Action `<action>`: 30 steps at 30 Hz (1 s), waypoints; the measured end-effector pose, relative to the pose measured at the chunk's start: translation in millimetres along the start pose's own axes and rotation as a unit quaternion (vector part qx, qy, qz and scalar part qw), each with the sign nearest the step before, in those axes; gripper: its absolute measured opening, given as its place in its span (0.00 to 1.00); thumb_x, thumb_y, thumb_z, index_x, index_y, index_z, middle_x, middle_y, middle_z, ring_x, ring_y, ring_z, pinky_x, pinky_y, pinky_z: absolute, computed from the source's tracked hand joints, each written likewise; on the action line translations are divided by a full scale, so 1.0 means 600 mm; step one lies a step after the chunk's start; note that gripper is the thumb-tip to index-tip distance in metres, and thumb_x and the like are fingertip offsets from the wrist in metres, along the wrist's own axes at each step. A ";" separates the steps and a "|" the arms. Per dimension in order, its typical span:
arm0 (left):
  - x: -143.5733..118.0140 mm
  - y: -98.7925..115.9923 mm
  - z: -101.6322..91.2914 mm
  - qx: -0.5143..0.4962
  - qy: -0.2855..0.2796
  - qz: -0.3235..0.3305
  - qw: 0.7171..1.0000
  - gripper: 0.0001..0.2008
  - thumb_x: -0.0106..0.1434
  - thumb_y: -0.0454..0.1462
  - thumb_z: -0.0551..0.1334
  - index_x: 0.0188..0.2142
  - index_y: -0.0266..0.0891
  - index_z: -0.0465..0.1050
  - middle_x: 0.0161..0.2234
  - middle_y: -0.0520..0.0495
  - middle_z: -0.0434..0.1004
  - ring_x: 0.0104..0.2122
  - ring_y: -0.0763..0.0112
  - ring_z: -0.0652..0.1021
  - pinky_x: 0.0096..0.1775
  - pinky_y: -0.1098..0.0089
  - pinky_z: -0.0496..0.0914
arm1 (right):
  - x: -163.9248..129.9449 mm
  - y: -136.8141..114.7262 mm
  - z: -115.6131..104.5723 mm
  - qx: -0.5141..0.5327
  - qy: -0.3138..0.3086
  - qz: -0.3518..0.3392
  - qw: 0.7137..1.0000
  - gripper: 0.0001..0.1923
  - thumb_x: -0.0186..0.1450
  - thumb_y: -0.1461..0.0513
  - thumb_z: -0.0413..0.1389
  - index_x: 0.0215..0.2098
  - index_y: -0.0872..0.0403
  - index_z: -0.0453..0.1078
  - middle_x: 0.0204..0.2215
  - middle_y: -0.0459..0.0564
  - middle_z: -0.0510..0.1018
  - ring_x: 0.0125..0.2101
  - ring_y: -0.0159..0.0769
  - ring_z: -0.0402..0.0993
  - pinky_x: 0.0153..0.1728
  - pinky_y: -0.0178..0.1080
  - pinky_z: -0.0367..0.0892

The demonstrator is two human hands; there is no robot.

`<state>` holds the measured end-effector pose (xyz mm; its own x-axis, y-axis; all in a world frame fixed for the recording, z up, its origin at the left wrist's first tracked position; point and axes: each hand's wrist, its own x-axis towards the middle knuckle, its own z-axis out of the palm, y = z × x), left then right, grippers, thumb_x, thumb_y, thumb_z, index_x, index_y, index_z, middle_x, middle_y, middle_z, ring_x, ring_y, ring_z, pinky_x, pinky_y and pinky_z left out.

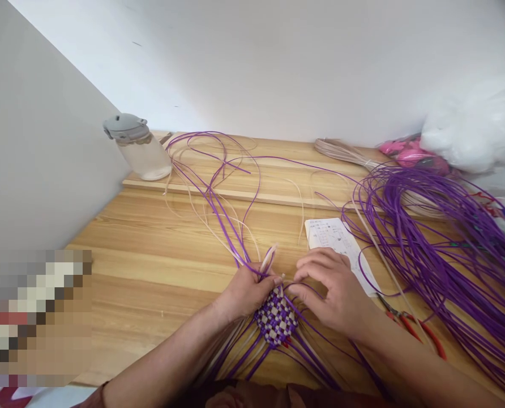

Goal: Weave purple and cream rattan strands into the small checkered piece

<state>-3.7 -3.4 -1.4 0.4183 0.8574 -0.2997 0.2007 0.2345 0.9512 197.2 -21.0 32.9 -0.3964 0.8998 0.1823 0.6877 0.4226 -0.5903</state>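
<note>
A small woven square [277, 318] in purple and pale plastic strands lies near the table's front, corner toward me. At its top corner, my left hand [248, 289] pinches it between thumb and fingers. Pale and purple strands [231, 243] run up from this hand toward the back of the table. Just right of the corner is my right hand [331, 289], fingers curved, with a gap between thumb and index finger. A thin purple strand passes by that gap; no firm grip on it shows. More loose strands [314, 354] fan out below the square toward my body.
A lidded bottle [144, 156] stands at the back left. Right of my hands lie a handwritten paper [339, 241], red-handled pliers [422, 334] and a large purple strand bundle [418, 243]. Behind are a pale coil [341, 148] and a white plastic bag [469, 124]. A blurred patch covers the lower left.
</note>
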 end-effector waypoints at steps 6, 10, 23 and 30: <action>-0.001 0.005 0.002 0.018 0.012 0.016 1.000 0.13 0.59 0.42 0.59 0.23 0.36 0.69 0.20 0.54 0.63 0.23 0.74 0.64 0.29 0.73 0.59 | -0.022 -0.036 0.010 -0.095 -0.043 -0.003 0.995 0.09 0.66 0.57 0.58 0.29 0.52 0.71 0.33 0.49 0.74 0.42 0.42 0.63 0.42 0.46 0.50; 0.001 -0.002 0.005 -0.001 0.016 0.019 1.000 0.13 0.59 0.42 0.60 0.23 0.36 0.69 0.19 0.54 0.64 0.22 0.75 0.62 0.27 0.73 0.58 | -0.023 -0.018 0.009 -0.070 -0.077 0.001 0.995 0.11 0.68 0.61 0.53 0.28 0.53 0.69 0.29 0.49 0.71 0.37 0.39 0.62 0.39 0.43 0.53; 0.000 0.001 0.003 0.005 0.017 0.031 0.999 0.13 0.59 0.43 0.59 0.24 0.36 0.69 0.19 0.54 0.63 0.23 0.75 0.63 0.28 0.73 0.59 | -0.008 -0.007 0.008 0.103 -0.093 0.170 0.976 0.13 0.69 0.55 0.50 0.47 0.51 0.71 0.42 0.51 0.78 0.41 0.39 0.73 0.42 0.40 0.65; -0.001 0.001 0.003 0.022 0.023 0.034 0.999 0.12 0.60 0.41 0.60 0.24 0.35 0.69 0.22 0.53 0.65 0.26 0.73 0.65 0.30 0.73 0.60 | 0.043 0.028 0.047 0.308 -0.086 0.262 0.911 0.16 0.62 0.51 0.57 0.28 0.55 0.67 0.22 0.44 0.71 0.21 0.29 0.67 0.24 0.33 0.62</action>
<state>-2.7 -4.7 -0.9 0.3920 0.8906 -0.2304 0.2130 0.1558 0.9646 181.4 6.0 5.6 -0.2376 0.9081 -0.3449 0.3585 -0.2480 -0.9000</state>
